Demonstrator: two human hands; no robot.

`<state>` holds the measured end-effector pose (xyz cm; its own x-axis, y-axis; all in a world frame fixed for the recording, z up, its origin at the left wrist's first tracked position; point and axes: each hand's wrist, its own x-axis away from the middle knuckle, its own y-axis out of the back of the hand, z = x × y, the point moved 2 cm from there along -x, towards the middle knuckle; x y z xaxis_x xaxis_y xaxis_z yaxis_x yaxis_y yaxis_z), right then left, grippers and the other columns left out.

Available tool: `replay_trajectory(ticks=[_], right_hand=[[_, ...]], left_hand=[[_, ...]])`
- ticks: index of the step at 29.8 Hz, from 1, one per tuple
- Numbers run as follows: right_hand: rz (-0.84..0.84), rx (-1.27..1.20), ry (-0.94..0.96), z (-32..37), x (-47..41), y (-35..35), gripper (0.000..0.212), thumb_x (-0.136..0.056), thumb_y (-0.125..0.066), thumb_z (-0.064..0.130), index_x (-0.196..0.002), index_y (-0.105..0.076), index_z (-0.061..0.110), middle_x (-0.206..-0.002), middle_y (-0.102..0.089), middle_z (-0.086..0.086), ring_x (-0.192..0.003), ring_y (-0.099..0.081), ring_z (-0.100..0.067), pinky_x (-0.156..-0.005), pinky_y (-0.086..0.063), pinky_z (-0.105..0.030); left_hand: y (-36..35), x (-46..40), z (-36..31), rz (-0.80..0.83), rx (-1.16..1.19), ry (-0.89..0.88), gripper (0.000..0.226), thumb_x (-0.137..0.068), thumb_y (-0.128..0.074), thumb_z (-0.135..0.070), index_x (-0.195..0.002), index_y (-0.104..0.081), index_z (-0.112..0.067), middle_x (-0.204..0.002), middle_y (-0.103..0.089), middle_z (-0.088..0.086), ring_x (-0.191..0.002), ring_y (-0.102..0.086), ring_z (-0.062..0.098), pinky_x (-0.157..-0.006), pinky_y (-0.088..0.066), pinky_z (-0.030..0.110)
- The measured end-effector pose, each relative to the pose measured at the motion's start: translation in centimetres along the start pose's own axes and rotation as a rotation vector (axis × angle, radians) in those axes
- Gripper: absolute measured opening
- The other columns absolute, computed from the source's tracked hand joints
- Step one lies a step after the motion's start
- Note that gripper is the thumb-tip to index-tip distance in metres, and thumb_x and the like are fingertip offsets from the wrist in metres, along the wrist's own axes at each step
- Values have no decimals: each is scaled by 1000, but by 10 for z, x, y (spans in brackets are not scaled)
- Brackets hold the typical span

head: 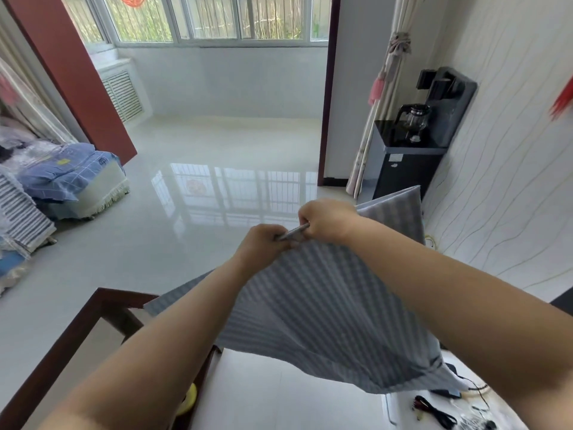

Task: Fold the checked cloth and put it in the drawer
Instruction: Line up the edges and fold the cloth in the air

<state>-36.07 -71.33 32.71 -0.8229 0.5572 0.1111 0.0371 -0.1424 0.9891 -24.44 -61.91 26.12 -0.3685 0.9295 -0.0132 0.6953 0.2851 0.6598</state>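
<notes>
Checked cloth (313, 308) (soft, draped) midair

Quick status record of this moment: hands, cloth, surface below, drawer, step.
left hand: pinches the cloth's top edge
right hand: pinches the same edge, touching the left hand
checked cloth: held up in the air, hanging doubled, lower part above the white tabletop
cables: black, on the tabletop at right
drawer: not in view
step: folding under way, not yet stowed

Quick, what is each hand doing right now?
Left hand: pinching the checked cloth's top edge.
Right hand: pinching the same edge.
</notes>
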Motion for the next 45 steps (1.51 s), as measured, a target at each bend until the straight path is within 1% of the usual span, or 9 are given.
replay_trajectory(ticks=[7,13,18,21,24,28,32,37,45], right_hand=[[192,235,-214,-81,25,21,23,-77,-72,29,-74,-53,16,-65,-45,2,-76,-53,-24,-62,-39,-27],[198,-129,-238,-126,33,5,11,-77,-75,22,-76,-70,12,-62,-54,0,-56,-47,-13,-49,-36,-23],[130,-811,-200,-139,33,-29,14,-77,-78,25,-78,-74,12,-75,-71,-1,-78,-63,-13,-82,-51,-32],[-9,-906,-114,-106,27,-34,18,-81,-75,20,-83,-72,3,-71,-63,-5,-71,-55,-13,-72,-45,-29],[-66,-766,65,-47,14,-25,19,-84,-71,20,-84,-71,1,-64,-57,2,-59,-48,-6,-58,-39,-15],[-160,-732,167,2,0,-25,11,-84,-68,17,-82,-70,7,-68,-62,3,-62,-53,-7,-63,-43,-23],[-106,-1050,91,-4,7,-32,26,-87,-67,30,-100,-52,14,-77,-68,0,-62,-60,-7,-59,-47,-20],[-92,-702,-4,-36,25,-64,31,-86,-62,32,-62,-49,17,-60,-50,7,-59,-45,-11,-59,-35,-29],[88,-515,-409,-133,68,-152,27,-87,-51,21,-61,-49,19,-69,-57,-1,-72,-55,-19,-63,-39,-30]], left_hand=[[16,-3,-5,261,77,38,22,-86,-69,-25,-67,-69,-14,-57,-58,-12,-55,-53,0,-57,-44,15],[27,0,5,366,-20,93,21,-85,-70,-33,-74,-74,-15,-65,-64,-10,-62,-58,1,-63,-47,16],[57,9,33,451,-85,200,32,-83,-70,-38,-79,-72,-6,-70,-62,-1,-70,-56,11,-70,-46,26],[74,10,37,472,-284,193,37,-78,-70,-48,-90,-70,-13,-81,-63,-6,-77,-57,10,-77,-45,28],[58,9,6,329,-234,68,43,-81,-71,-43,-119,-58,-30,-105,-63,-9,-98,-60,7,-91,-45,26],[31,8,-29,78,-211,-65,9,-87,-66,-29,-82,-64,-22,-64,-55,-10,-57,-49,2,-58,-36,20],[41,11,-22,-44,-2,-22,24,-85,-69,-25,-74,-69,-4,-57,-50,0,-52,-43,7,-54,-34,23],[54,6,-28,-179,149,15,19,-88,-65,-24,-75,-68,-10,-63,-56,2,-59,-50,12,-58,-41,28],[98,-5,-37,-524,368,-42,15,-88,-66,-22,-75,-71,-17,-73,-62,4,-67,-54,16,-64,-45,32]])
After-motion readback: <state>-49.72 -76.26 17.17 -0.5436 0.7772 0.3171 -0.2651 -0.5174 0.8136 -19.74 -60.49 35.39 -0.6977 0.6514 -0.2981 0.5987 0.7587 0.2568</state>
